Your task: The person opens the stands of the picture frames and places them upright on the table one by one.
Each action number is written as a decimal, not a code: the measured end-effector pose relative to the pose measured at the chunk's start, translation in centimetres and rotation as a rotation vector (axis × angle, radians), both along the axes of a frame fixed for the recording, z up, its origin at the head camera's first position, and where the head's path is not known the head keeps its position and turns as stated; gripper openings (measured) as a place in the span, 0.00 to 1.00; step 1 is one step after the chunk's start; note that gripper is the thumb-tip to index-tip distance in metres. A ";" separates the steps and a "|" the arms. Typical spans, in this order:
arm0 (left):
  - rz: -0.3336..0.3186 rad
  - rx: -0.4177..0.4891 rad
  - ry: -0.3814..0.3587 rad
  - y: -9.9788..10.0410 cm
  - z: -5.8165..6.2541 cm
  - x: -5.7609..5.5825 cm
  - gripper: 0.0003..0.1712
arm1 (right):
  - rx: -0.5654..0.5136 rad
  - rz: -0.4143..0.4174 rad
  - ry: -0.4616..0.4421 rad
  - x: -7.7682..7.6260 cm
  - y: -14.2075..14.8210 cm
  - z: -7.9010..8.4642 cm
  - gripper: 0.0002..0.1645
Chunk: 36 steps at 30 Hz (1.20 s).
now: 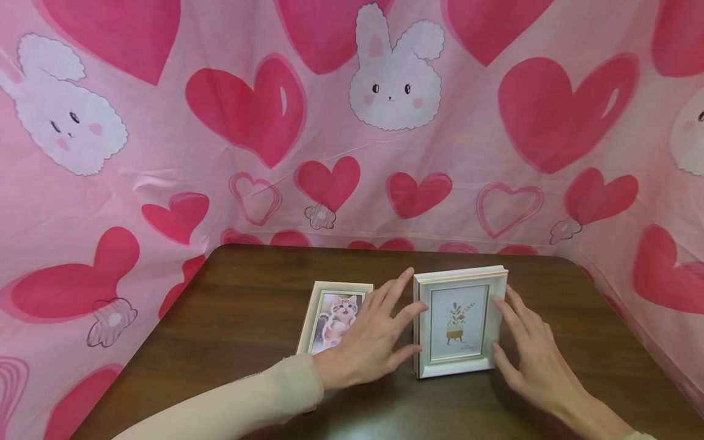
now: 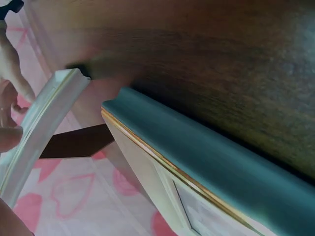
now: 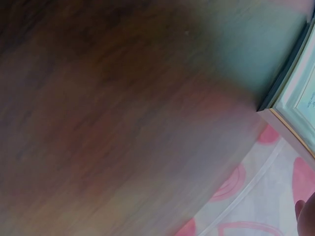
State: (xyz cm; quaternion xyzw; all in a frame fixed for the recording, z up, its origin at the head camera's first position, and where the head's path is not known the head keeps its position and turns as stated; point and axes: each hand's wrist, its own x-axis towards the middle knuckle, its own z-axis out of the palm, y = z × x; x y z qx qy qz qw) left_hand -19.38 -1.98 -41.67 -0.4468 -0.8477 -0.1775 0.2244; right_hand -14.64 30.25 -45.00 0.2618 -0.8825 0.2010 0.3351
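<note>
A white picture frame (image 1: 459,324) with a potted-plant print stands upright on the table, right of centre. My left hand (image 1: 368,342) is at its left side, fingers spread and fairly straight, tips right at the edge. On the opposite side, my right hand (image 1: 530,354) has its fingertips and thumb against the frame's right edge. Partly behind my left forearm stands a cream picture frame (image 1: 313,305) with a kitten picture. The left wrist view shows that frame's edge (image 2: 206,157) close up, with the white frame beyond. Only a corner of the white frame (image 3: 290,113) enters the right wrist view.
The dark brown wooden table (image 1: 258,269) carries both frames. Pink cloth (image 1: 330,140) with hearts and rabbit faces hangs behind the table and along both sides.
</note>
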 end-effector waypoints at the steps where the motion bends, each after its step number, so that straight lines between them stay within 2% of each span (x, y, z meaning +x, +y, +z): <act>1: 0.001 -0.005 0.000 0.0 0.0 0.0 0.40 | 0.002 0.000 -0.001 0.0 0.1 0.0 0.48; 8: 0.024 -0.026 0.024 0.2 -0.1 -0.1 0.41 | 0.018 0.028 0.038 -0.4 0.4 -0.1 0.47; 14: 0.027 -0.022 0.010 0.3 -0.2 -0.1 0.42 | 0.019 0.049 0.029 -0.5 0.5 -0.2 0.48; 22: 0.032 -0.014 0.000 0.4 -0.2 -0.3 0.43 | 0.019 0.036 -0.055 -0.5 0.8 0.0 0.52; 26: 0.033 -0.008 -0.011 0.4 -0.2 -0.2 0.43 | 0.007 0.040 -0.065 -0.6 0.9 0.1 0.53; 36: 0.052 -0.035 0.019 0.6 -0.3 -0.3 0.46 | 0.008 0.050 -0.024 -0.8 1.2 0.3 0.53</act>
